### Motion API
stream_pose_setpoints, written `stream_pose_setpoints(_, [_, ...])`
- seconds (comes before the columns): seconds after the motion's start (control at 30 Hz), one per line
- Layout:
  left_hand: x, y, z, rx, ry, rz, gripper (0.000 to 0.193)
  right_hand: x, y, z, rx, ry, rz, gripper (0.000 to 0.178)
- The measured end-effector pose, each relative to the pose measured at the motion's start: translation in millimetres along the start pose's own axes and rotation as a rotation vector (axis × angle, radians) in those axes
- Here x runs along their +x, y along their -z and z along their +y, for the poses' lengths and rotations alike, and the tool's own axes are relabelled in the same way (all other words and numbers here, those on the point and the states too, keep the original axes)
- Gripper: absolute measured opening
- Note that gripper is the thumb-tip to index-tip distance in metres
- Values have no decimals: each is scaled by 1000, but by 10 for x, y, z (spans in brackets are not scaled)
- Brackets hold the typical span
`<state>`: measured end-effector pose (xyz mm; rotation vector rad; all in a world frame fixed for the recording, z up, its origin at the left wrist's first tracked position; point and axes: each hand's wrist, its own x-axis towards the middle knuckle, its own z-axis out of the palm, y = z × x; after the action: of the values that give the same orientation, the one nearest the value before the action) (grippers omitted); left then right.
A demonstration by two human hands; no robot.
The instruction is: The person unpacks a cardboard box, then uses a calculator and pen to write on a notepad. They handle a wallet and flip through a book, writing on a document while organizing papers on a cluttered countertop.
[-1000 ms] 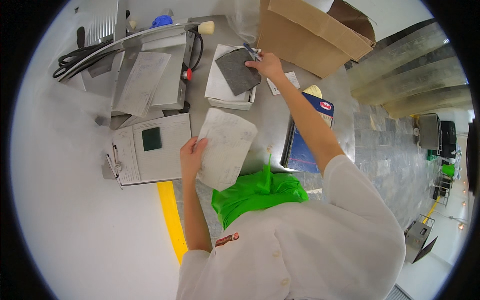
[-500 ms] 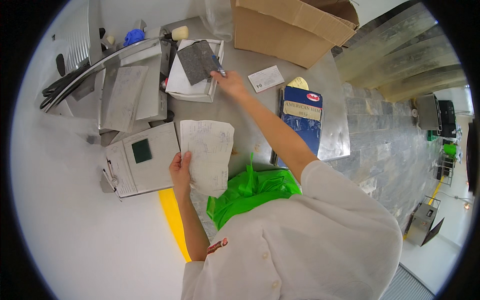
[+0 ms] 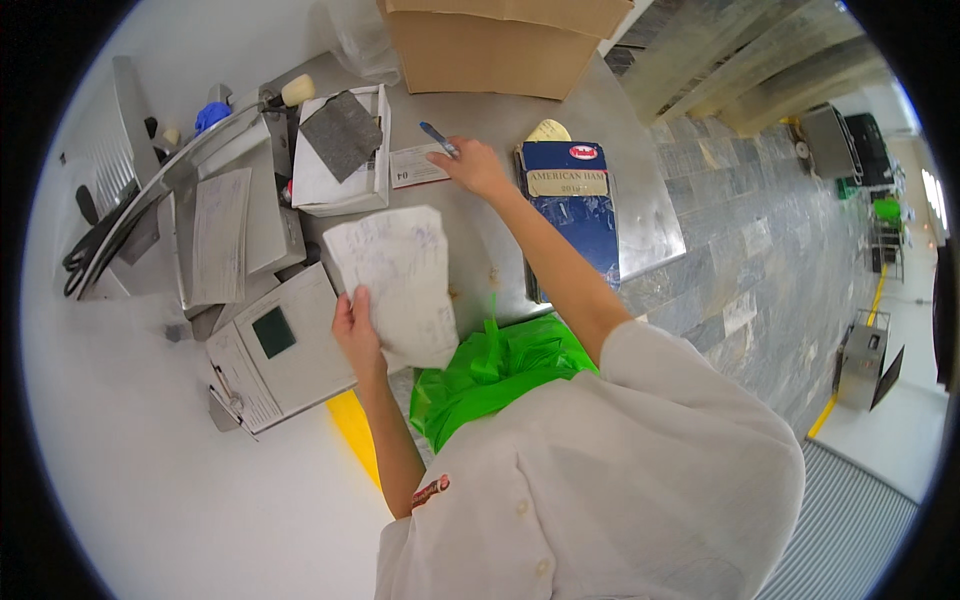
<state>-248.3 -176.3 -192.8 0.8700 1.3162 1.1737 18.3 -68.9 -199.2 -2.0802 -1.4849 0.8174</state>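
My left hand (image 3: 360,330) pinches the lower left edge of a creased white paper sheet (image 3: 395,275) covered in faint handwriting, held above the table's near side. My right hand (image 3: 475,165) is closed round a blue pen (image 3: 438,139) that points up and to the left. Its fingertips are at the right end of a small white printed card (image 3: 412,168), which lies beside a white open box (image 3: 340,195). A dark grey sheet (image 3: 342,135) rests over the box. Left of the paper sheet, a clipboard (image 3: 285,345) with papers bears a dark green square (image 3: 273,332).
A worn blue book (image 3: 575,235) lies beneath my right forearm, a yellow round piece (image 3: 548,131) at its top. A cardboard box (image 3: 485,50) stands at the back. Left are a metal holder with papers (image 3: 220,235) and black cables (image 3: 90,245). A green plastic bag (image 3: 500,370) is in front of me.
My right hand, with the pen, has moved from the white box to the small card, which now lies closer to the box. The paper sheet has tilted and risen slightly. The view has shifted.
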Motion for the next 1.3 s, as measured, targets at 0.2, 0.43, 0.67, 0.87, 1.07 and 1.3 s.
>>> stream_pose_setpoints(0.2, [257, -595, 9, 150, -66, -210, 23, -1257, 354, 93, 1307, -189, -232, 46])
stream_pose_setpoints(0.43, [-86, -1192, 31, 5, 43, -562, 27, -1536, 695, 291, 1073, -158, 356, 21])
stream_pose_setpoints(0.67, [-372, -1475, -141, 374, 397, -1039, 25, -1653, 1081, 1063, 1079, -246, 477, 21])
stream_pose_setpoints(0.87, [-387, -2040, -417, 861, -144, -850, 23, -2289, 1875, 2477, 1196, -436, 217, 25])
stream_pose_setpoints(1.07, [-693, -2972, -712, 1105, -609, -539, 54, -2356, 1834, 2681, 1041, -483, -97, 35])
stream_pose_setpoints(1.3, [-835, -3460, -949, 1372, -399, -594, 82, -2060, 1403, 2458, 1014, -390, -318, 61])
